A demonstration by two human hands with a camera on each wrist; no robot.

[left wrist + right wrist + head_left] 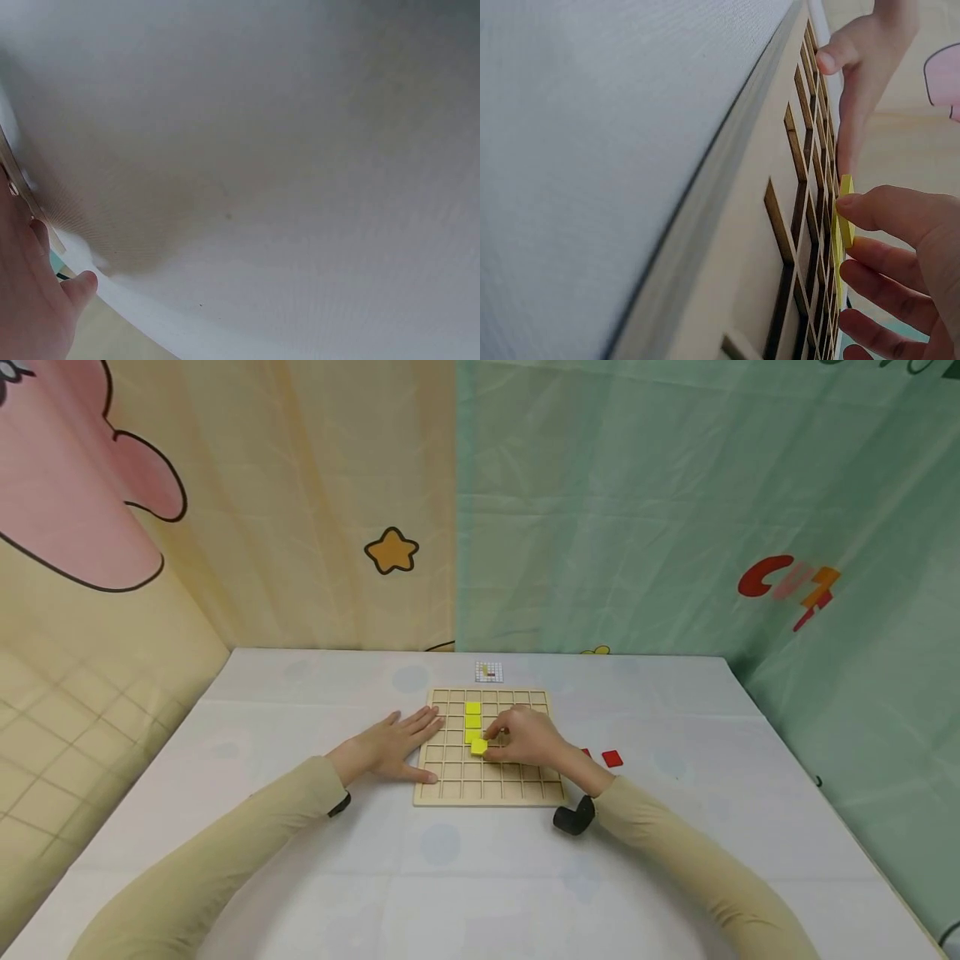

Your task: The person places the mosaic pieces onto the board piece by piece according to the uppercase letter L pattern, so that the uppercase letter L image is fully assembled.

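Observation:
A wooden grid board [450,790] lies on the table, with yellow square tiles [472,722] set in one column of its cells. My right hand [528,739] pinches another yellow tile [479,747] between thumb and fingers, just below that column. In the right wrist view the pinched tile [846,211] stands tilted on edge close over the grid. My left hand [393,746] rests with spread, straight fingers on the board's left edge. In the left wrist view only part of the left hand [37,292] shows, at the board's edge.
Red square tiles lie right of the board; one red tile [612,758] is in full sight, another is partly hidden by the right wrist. Behind the board lies a small printed grid card [489,672]. Patterned curtains [600,527] hang behind the white-covered table [480,885].

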